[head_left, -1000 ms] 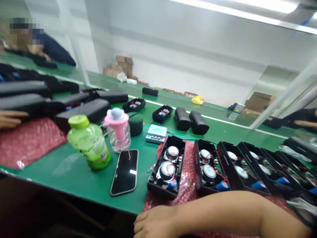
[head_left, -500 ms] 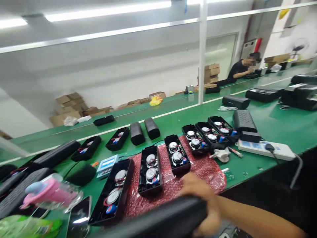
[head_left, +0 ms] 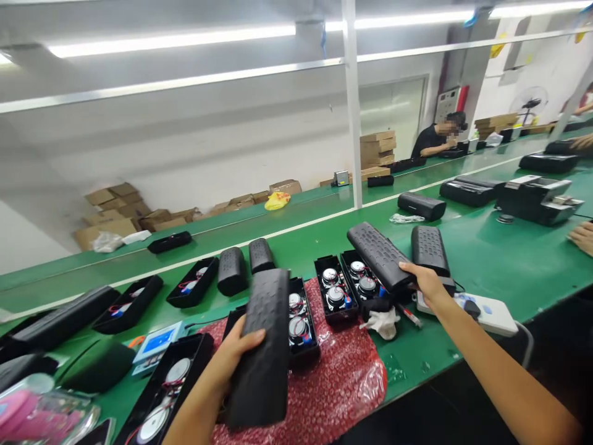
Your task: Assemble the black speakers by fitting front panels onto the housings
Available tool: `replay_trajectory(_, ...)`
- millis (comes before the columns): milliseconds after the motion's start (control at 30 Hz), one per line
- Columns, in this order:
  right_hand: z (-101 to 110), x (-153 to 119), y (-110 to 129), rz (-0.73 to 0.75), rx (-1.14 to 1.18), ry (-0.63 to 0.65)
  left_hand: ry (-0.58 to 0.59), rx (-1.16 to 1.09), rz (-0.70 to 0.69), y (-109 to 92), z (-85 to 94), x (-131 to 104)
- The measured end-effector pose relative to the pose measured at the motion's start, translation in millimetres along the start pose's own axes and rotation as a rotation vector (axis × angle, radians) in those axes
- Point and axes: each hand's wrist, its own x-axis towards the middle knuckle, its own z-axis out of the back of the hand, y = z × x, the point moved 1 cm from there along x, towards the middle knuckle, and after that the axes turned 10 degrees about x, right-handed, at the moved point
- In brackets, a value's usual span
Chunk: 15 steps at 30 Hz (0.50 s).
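My left hand (head_left: 229, 358) grips a long black textured speaker cover (head_left: 265, 346), held above the red bubble wrap (head_left: 343, 389). My right hand (head_left: 424, 281) holds the near end of a second black speaker cover (head_left: 380, 254), lifted over the open speaker housings (head_left: 345, 285) that show round drivers and blue parts. Another open housing (head_left: 164, 389) lies at the lower left, next to my left forearm.
A white power strip (head_left: 491, 312) and a white cloth (head_left: 382, 321) lie near my right hand. More black covers (head_left: 428, 247) and housings (head_left: 192, 290) sit on the green belt (head_left: 500, 253). Another person's hand (head_left: 581, 235) rests at the right edge; a person sits far back.
The view swung from the left of the bench to the right. My left hand brought up a cover, and my right hand picked up a second one.
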Motion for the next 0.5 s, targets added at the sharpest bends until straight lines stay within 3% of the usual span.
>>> replay_trajectory(133,-7,10,-12,-0.038,-0.143,0.112,-0.001,0.272,0.037,-22,-22.9,55)
replay_trajectory(233,-9,15,-10,-0.055,-0.264,0.191,0.037,0.442,0.065,-20,-21.5,85)
replay_trajectory(333,-13,28,2,-0.085,-0.482,0.255,0.048,0.626,0.066,-12,-11.1,95)
replay_trajectory(500,-24,73,25,-0.077,-0.745,0.357,-0.136,0.958,-0.024,-14,-10.6,87)
